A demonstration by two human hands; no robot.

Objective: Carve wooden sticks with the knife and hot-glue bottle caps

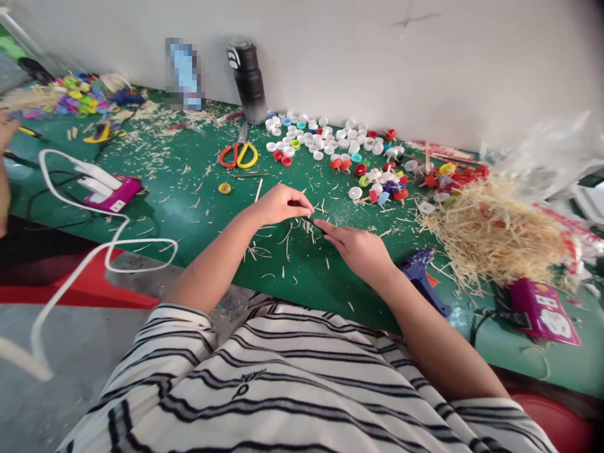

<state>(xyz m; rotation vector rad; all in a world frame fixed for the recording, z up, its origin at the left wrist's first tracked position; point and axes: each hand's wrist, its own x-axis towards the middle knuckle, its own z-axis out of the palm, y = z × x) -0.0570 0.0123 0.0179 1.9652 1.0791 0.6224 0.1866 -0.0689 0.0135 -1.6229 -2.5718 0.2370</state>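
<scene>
Dark tool (309, 220) is poking from right hand (362, 250), fingers (331, 228) gripping it, left hand (282, 205) pinching near its tip, can't tell what.

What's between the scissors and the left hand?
Head view: a thin brownish stick and a pale sliver lie on the green tabletop between the scissors and the left hand.
</scene>
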